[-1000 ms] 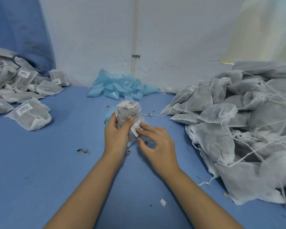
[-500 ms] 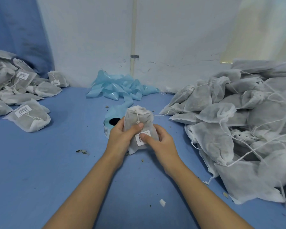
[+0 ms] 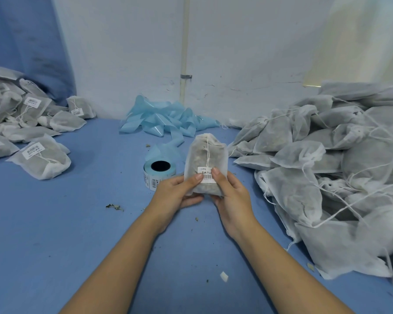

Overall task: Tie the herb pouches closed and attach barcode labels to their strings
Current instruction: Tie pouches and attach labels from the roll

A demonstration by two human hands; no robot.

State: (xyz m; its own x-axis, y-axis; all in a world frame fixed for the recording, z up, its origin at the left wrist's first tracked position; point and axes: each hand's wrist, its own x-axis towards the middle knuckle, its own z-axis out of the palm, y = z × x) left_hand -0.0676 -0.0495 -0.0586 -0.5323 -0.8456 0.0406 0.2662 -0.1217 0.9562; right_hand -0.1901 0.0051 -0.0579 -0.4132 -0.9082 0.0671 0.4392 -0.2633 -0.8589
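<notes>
I hold one white herb pouch (image 3: 203, 159) upright above the blue table, its mouth drawn shut at the top. A string runs down its front to a white barcode label (image 3: 207, 174). My left hand (image 3: 178, 196) grips the pouch's lower left side, thumb pressed on the label's left edge. My right hand (image 3: 233, 196) grips the lower right side, thumb on the label's right edge. A roll of barcode labels (image 3: 159, 172) with a blue liner stands on the table just left of the pouch.
A big heap of unlabelled pouches (image 3: 331, 168) with loose strings fills the right. Labelled pouches (image 3: 32, 132) lie in a pile at the left. Crumpled blue liner strip (image 3: 166, 120) lies by the white wall. Herb crumbs and a paper scrap (image 3: 224, 276) dot the blue table (image 3: 77, 234).
The pouch has moved right and turned to face me, uncovering the label roll. The label went from my right fingers onto the string; both thumbs now press it against the pouch.
</notes>
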